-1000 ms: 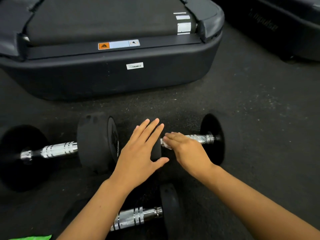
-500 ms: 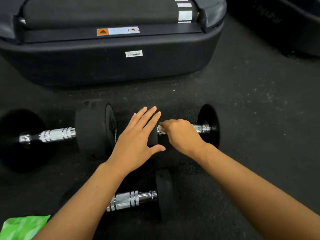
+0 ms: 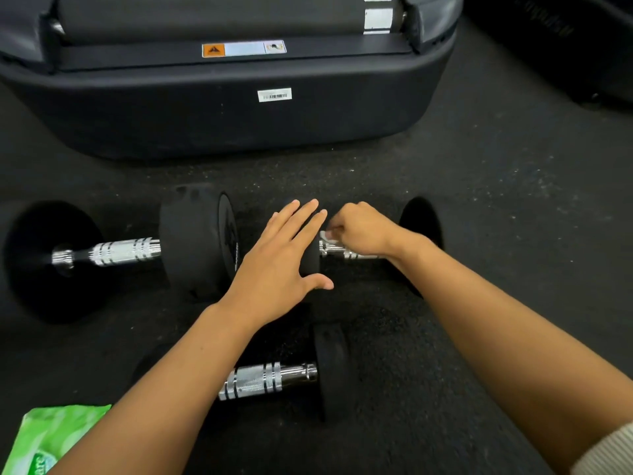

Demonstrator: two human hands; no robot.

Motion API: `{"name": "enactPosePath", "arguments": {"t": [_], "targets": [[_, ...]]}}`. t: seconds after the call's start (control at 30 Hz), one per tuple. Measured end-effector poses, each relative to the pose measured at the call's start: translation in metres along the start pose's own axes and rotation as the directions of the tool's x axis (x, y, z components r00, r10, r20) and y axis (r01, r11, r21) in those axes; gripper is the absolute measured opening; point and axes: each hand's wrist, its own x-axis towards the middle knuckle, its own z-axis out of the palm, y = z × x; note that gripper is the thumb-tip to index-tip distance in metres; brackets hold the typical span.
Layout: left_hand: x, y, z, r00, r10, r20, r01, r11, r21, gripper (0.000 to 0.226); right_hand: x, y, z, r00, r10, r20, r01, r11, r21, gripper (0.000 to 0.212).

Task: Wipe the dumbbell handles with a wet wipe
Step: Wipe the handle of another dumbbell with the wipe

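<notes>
Three black dumbbells with chrome handles lie on the dark floor. My left hand (image 3: 277, 265) rests flat, fingers straight, on the left weight of the middle right dumbbell (image 3: 419, 221). My right hand (image 3: 359, 231) curls over that dumbbell's chrome handle (image 3: 330, 249) and pinches a white wet wipe (image 3: 329, 236) against it; most of the wipe is hidden under the fingers. A larger dumbbell (image 3: 195, 241) lies to the left. A third dumbbell (image 3: 329, 368) lies nearer me, partly under my left forearm.
A green wet wipe pack (image 3: 51, 440) lies at the bottom left corner. A black treadmill base (image 3: 239, 121) stands close behind the dumbbells. Another dark machine (image 3: 582, 46) fills the top right. Speckled rubber floor (image 3: 513, 200) stretches to the right.
My right hand has curled from flat fingers into a grip and slid left along the handle toward the left weight. The view has tilted down, showing more of the green pack.
</notes>
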Motion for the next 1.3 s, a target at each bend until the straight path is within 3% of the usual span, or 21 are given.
{"name": "enactPosePath", "arguments": {"t": [0.23, 0.47, 0.53, 0.63, 0.73, 0.9, 1.07, 1.2, 1.3], "targets": [[-0.001, -0.001, 0.000, 1.000, -0.003, 0.003, 0.003, 1.000, -0.008, 0.095, -0.002, 0.007, -0.006, 0.999, -0.028, 0.042, 0.027, 0.999, 0.023, 0.023], [-0.002, -0.001, 0.001, 1.000, 0.000, -0.001, 0.000, 1.000, -0.022, 0.096, -0.006, 0.012, -0.008, 0.999, -0.045, -0.006, 0.045, 0.999, 0.001, 0.021], [0.000, -0.002, 0.001, 1.000, 0.001, -0.002, -0.001, 1.000, -0.026, 0.096, -0.008, 0.008, 0.007, 0.990, -0.121, -0.067, 0.119, 0.992, -0.040, 0.021], [0.002, -0.003, 0.000, 1.000, -0.003, 0.003, 0.003, 0.999, -0.038, 0.096, -0.032, 0.020, 0.038, 0.894, -0.302, -0.333, 0.278, 0.953, -0.118, 0.026], [0.001, -0.003, 0.002, 1.000, -0.004, 0.006, 0.004, 0.999, -0.047, 0.095, -0.047, 0.035, 0.059, 0.790, -0.323, -0.521, 0.255, 0.946, -0.201, 0.029], [0.002, -0.005, 0.002, 1.000, -0.003, -0.016, 0.002, 0.999, -0.050, 0.094, -0.042, 0.039, 0.074, 0.762, -0.388, -0.519, 0.277, 0.919, -0.280, 0.038], [0.001, -0.003, 0.005, 1.000, 0.001, -0.008, -0.001, 0.998, -0.057, 0.094, -0.047, 0.037, 0.076, 0.743, -0.319, -0.588, 0.190, 0.943, -0.272, 0.041], [0.004, -0.005, 0.005, 1.000, -0.003, -0.026, 0.002, 0.999, -0.041, 0.095, -0.042, 0.039, 0.074, 0.753, -0.338, -0.564, 0.238, 0.940, -0.246, 0.036], [0.001, -0.004, 0.005, 1.000, -0.004, -0.016, 0.003, 0.998, -0.060, 0.094, -0.048, 0.039, 0.065, 0.771, -0.271, -0.576, 0.206, 0.962, -0.177, 0.033]]}}
